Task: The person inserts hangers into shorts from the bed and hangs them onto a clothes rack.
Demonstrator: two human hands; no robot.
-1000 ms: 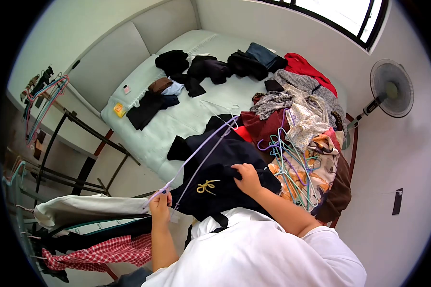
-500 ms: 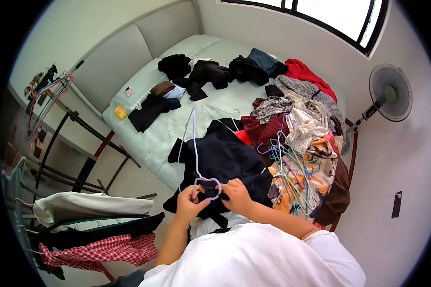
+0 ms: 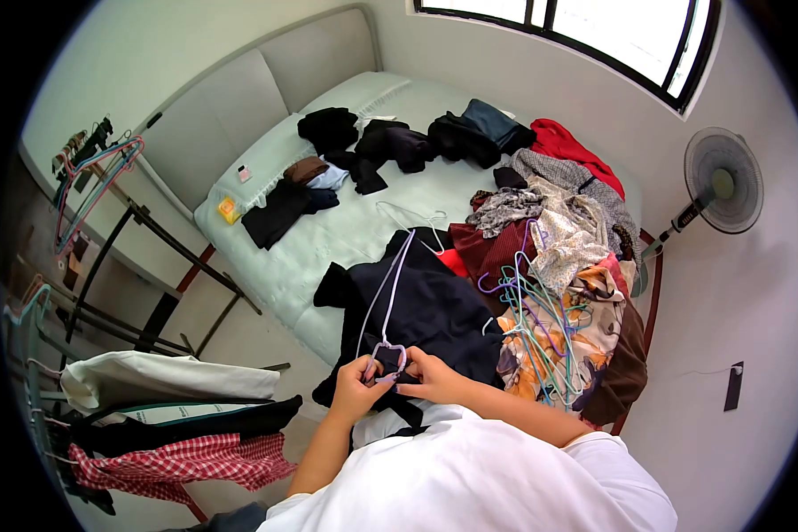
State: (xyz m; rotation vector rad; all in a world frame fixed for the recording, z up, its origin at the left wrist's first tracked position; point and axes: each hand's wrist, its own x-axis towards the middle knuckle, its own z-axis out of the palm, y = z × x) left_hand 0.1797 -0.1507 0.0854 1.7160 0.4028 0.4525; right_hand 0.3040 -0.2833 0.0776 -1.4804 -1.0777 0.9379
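Note:
A dark navy garment (image 3: 430,301) lies over the near edge of the bed, its lower part at my body. Over it lies a pale purple hanger (image 3: 394,301), its hook end towards me and its long bars pointing away. My left hand (image 3: 356,390) is closed on the hanger near its hook. On the hook's other side my right hand (image 3: 427,377) is closed, with the hanger and dark cloth at its fingertips. Which of these its fingers pinch is partly hidden. A white hanger (image 3: 412,217) rests on the bed beyond the garment.
Clothes and tangled hangers (image 3: 541,328) are heaped on the bed's right side. Dark folded clothes (image 3: 395,146) lie farther back on the bed (image 3: 284,275). A rack with hanging clothes (image 3: 182,381) stands at left, a fan (image 3: 723,182) at right.
The purple hanger has swung from my left side to the front, hook end towards me. My right hand has come back from the garment to beside my left hand.

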